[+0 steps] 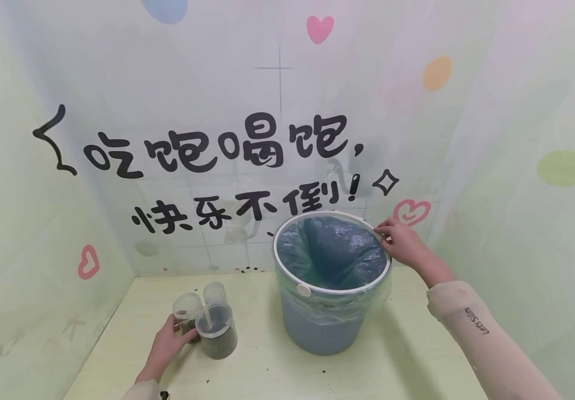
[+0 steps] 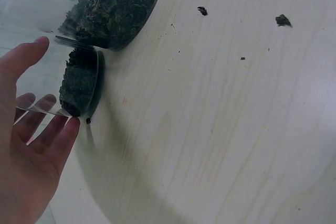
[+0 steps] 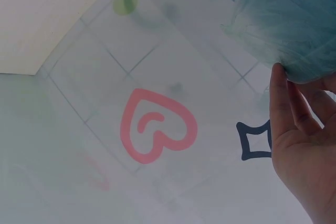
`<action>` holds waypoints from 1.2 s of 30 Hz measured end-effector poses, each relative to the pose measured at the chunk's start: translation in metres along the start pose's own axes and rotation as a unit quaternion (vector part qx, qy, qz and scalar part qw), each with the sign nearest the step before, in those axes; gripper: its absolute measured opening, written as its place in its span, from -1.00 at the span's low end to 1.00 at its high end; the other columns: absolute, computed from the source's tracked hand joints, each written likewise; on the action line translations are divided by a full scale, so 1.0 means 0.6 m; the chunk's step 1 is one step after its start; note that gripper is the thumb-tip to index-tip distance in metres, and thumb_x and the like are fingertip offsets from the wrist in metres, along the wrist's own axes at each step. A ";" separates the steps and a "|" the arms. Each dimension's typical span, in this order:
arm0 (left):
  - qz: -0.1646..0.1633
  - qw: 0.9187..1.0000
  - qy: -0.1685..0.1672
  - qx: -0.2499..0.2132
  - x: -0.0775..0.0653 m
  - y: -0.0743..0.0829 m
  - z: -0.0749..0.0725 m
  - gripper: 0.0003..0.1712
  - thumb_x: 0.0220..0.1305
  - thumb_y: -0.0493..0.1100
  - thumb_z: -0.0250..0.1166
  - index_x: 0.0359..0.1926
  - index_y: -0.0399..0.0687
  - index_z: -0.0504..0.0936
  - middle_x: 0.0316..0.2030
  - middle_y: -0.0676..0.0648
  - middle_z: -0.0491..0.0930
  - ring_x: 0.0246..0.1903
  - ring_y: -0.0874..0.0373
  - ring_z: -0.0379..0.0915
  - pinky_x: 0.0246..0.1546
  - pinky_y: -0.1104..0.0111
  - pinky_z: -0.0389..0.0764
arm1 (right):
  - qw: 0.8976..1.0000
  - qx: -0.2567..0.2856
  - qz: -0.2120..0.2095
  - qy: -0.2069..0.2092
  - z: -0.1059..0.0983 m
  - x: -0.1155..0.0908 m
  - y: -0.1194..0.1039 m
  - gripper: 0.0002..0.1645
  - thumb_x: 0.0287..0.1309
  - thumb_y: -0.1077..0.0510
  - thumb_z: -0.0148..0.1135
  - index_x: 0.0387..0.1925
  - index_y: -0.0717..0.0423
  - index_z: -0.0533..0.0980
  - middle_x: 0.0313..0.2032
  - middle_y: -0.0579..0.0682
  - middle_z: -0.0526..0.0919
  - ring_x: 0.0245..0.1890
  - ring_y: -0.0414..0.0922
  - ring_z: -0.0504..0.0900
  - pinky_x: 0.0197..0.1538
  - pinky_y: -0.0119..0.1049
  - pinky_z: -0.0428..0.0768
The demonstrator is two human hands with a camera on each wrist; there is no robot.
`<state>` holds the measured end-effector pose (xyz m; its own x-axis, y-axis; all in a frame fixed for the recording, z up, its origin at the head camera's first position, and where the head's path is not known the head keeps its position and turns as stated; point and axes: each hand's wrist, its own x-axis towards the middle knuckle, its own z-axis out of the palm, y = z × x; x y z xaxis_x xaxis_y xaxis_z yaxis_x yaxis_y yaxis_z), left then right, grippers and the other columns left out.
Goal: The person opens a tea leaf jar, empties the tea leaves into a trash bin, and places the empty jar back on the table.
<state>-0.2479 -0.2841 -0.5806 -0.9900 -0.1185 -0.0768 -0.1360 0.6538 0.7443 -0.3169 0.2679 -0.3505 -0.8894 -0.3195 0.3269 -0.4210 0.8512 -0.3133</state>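
In the head view, my left hand (image 1: 164, 343) holds a clear jar (image 1: 187, 304) on the table, thumb on one side and fingers round the other. Dark, crumbled dried leaves (image 2: 79, 80) lie in its bottom, seen in the left wrist view. A larger clear jar (image 1: 219, 340) with similar leaves stands right beside it, and a third clear container (image 1: 214, 291) is behind. My right hand (image 1: 404, 243) pinches the right side of the white rim of a blue-grey trash bin (image 1: 321, 333). A thin green bag (image 3: 294, 30) lines the bin and folds over its outside.
The pale wooden table (image 1: 257, 372) carries a few dark leaf crumbs (image 2: 283, 20) in front of the jars. A printed curtain (image 1: 207, 72) with black lettering and hearts encloses the back and both sides. The bin stands upright right of the jars.
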 end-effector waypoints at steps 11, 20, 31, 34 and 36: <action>0.010 1.000 0.017 -0.007 -0.005 0.008 -0.011 0.01 0.26 0.14 0.35 0.44 -0.37 0.07 0.39 -0.54 0.16 0.34 -0.51 0.19 0.26 -0.25 0.41 | 1.000 0.008 0.013 -0.006 -0.002 -0.005 0.001 -0.63 0.13 0.44 0.15 0.00 0.50 0.58 -0.06 0.34 0.59 -0.13 0.20 0.68 -0.04 0.06 0.70; 0.003 1.000 0.016 -0.017 -0.014 0.019 -0.030 0.05 0.27 0.15 0.35 0.46 -0.37 0.03 0.42 -0.52 0.12 0.38 -0.49 0.12 0.31 -0.23 0.36 | 1.000 0.012 0.013 0.001 -0.004 -0.009 -0.004 -0.63 0.13 0.44 0.15 -0.01 0.50 0.58 -0.08 0.33 0.58 -0.14 0.20 0.68 -0.05 0.06 0.70; 0.018 0.999 0.022 -0.025 -0.018 0.035 -0.048 0.05 0.28 0.14 0.35 0.48 -0.34 0.00 0.43 -0.49 0.12 0.39 -0.46 0.12 0.30 -0.13 0.43 | 1.000 0.006 0.016 -0.007 -0.007 -0.005 -0.011 -0.64 0.16 0.42 0.16 0.00 0.50 0.58 -0.06 0.34 0.58 -0.12 0.20 0.67 -0.02 0.07 0.69; 0.023 0.999 0.024 -0.027 -0.022 0.040 -0.051 0.05 0.28 0.15 0.34 0.49 -0.34 0.00 0.44 -0.48 0.11 0.39 -0.45 0.11 0.30 -0.11 0.44 | 1.000 0.005 0.016 -0.008 -0.005 -0.006 -0.010 -0.64 0.16 0.42 0.15 0.00 0.50 0.58 -0.06 0.34 0.58 -0.12 0.20 0.67 -0.02 0.07 0.69; 0.025 0.999 0.024 -0.029 -0.024 0.043 -0.052 0.06 0.28 0.15 0.34 0.49 -0.33 -0.01 0.44 -0.47 0.11 0.40 -0.45 0.11 0.30 -0.10 0.44 | 1.000 0.003 0.014 -0.009 -0.004 -0.008 -0.009 -0.64 0.16 0.42 0.15 0.00 0.50 0.58 -0.06 0.34 0.58 -0.12 0.20 0.67 -0.02 0.07 0.69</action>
<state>-0.2358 -0.2892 -0.5396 -0.9922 -0.1240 -0.0084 -0.0835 0.6148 0.7842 -0.3099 0.2657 -0.3481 -0.9038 -0.3030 0.3024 -0.3971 0.8572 -0.3279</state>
